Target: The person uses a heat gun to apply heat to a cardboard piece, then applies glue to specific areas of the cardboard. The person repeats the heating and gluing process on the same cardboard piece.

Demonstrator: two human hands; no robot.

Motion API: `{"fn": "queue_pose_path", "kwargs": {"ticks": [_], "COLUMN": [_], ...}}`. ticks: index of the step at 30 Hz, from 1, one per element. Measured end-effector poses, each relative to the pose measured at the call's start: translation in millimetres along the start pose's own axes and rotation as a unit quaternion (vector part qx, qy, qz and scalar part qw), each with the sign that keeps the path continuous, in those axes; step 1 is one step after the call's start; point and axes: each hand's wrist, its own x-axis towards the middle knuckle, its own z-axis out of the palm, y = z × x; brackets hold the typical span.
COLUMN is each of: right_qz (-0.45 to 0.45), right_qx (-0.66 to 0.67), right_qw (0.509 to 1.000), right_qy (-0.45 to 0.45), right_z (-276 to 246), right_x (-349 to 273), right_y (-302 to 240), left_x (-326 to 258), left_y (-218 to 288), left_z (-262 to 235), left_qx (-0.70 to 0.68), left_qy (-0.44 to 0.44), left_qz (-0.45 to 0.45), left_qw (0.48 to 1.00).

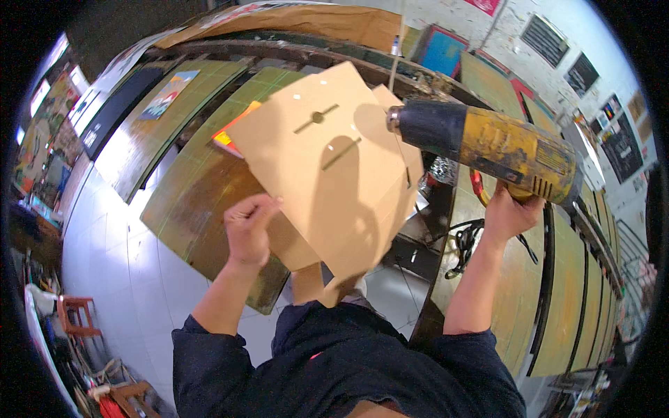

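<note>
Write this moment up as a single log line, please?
left hand: holds tan cardboard sheet by its lower left edge | right hand: grips yellow heat gun | nozzle aimed at sheet | green cutting mats below

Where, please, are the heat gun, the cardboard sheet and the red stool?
heat gun (488,146), head view, middle of its yellow body.
cardboard sheet (334,174), head view, its flat face below the slots.
red stool (77,313), head view, its seat.

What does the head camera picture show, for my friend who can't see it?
A person's left hand holds up a tan cardboard sheet, while the right hand points a yellow and black heat gun at it, above green tables.
</note>
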Motion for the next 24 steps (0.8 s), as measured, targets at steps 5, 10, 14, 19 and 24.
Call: {"fn": "queue_pose_path", "kwargs": {"ticks": [5,10,14,19,24], "right_qz": [0.047,0.017,0.079,0.007,-0.005], "right_qx": [0.089,0.015,0.078,0.023,-0.017], "right_qw": [0.994,0.997,0.989,0.993,0.994], "right_qy": [-0.034,-0.080,-0.096,-0.113,-0.106], "right_z": [-0.6,-3.9,-3.0,-8.0,-6.7], "right_x": [-3.9,-11.8,-14.6,-12.0,-14.8], "right_y": [-11.0,-22.7,-21.1,-4.9,5.8], "left_x": [12.2,10.6,-28.3,-129.1,-146.3], "left_y": [-0.6,-12.0,36.6,118.2,153.9], "left_z": [-86.5,-131.5,-85.9,31.5,78.3], "left_qx": [-0.160,0.254,0.431,-0.488,-0.652], "left_qy": [0.135,0.252,0.386,-0.296,-0.456], "left_qz": [-0.155,-0.014,0.312,0.248,0.181], "left_qw": [0.965,0.934,0.754,0.783,0.578]}}
